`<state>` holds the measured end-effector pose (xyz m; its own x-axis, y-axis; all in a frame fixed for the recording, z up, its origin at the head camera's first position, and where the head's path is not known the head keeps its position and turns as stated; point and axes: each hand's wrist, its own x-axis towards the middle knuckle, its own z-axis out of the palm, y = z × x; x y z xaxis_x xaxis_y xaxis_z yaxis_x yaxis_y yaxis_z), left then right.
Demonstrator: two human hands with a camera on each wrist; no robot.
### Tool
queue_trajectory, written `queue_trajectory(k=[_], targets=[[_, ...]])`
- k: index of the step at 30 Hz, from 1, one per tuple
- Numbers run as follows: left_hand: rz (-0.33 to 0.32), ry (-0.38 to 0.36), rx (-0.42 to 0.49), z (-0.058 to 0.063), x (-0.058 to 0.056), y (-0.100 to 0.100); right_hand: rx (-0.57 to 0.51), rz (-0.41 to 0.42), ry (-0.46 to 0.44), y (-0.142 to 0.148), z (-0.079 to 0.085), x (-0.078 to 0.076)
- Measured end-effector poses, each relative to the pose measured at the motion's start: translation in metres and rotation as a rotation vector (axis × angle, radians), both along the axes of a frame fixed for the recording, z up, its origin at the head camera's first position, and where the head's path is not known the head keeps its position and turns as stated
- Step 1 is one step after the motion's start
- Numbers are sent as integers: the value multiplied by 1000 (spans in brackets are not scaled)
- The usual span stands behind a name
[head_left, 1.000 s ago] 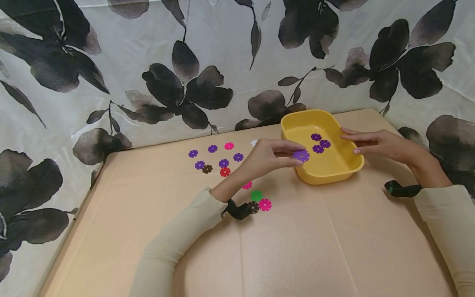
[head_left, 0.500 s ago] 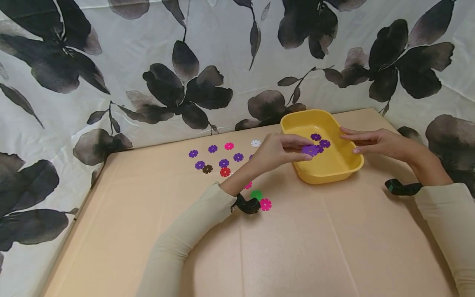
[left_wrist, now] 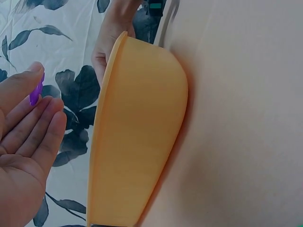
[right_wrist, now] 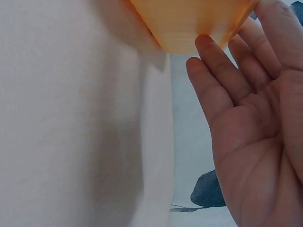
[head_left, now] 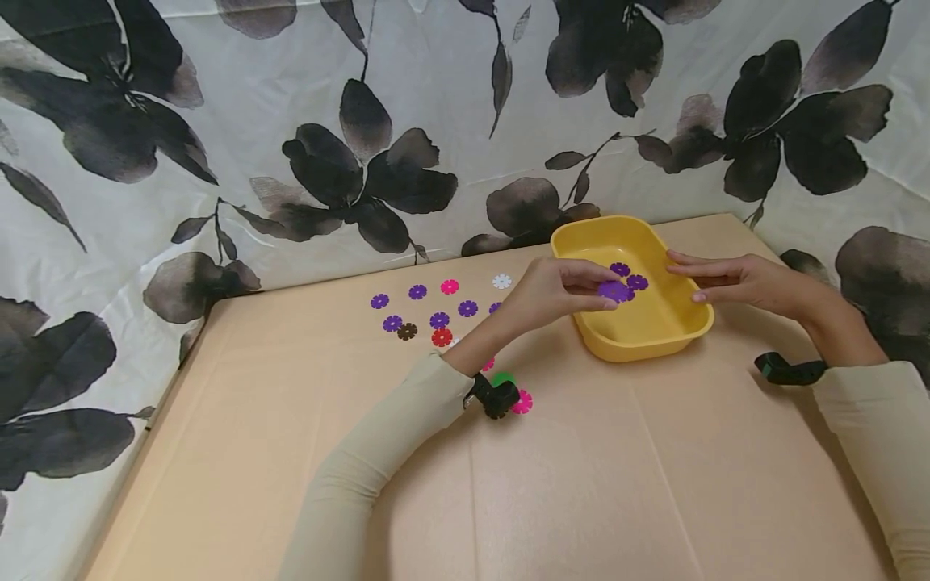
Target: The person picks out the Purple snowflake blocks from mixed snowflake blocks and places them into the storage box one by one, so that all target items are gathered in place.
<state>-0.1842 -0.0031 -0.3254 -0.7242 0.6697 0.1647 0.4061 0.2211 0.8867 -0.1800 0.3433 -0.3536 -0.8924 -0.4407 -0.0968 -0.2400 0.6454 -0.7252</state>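
Note:
A purple flower-shaped disc (head_left: 614, 291) is pinched between the thumb and fingertips of my left hand (head_left: 548, 292). It is held over the yellow tray (head_left: 617, 343), where purple discs (head_left: 638, 282) lie, one partly hidden behind the held one. The left wrist view shows the held disc (left_wrist: 36, 91) edge-on, above the rim side of the tray (left_wrist: 137, 123). At the tray's right side, my right hand (head_left: 756, 282) rests its fingertips and thumb on the rim. In the right wrist view, its nearly straight fingers (right_wrist: 215, 71) are by the tray's outer wall (right_wrist: 189, 23).
Left of the tray, loose flower-shaped discs lie on the tan tabletop (head_left: 567, 476): purple (head_left: 468, 308), pink (head_left: 450, 286), red (head_left: 441, 337), brown (head_left: 407, 332) and white (head_left: 501, 281). A green disc (head_left: 503, 378) and pink disc (head_left: 522, 402) are near my left wrist. Behind hangs floral cloth (head_left: 465, 105).
My left hand has moved right with the purple disc, from the tray's left edge to above the discs inside. My right hand and the tray have stayed in place.

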Motion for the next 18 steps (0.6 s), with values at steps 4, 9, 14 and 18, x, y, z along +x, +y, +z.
queue_trajectory(k=[4,9,14,18], targets=[[18,17,-59,2,-5,4,-2,-1,1,0,0,0],[32,12,-98,8,-13,9,-9,-4,-9,1,0,0],[31,-20,-79,12,-19,13,-25,1,-15,2,-1,0],[23,-7,-108,15,-23,15,-15,-2,-11,2,0,-1]])
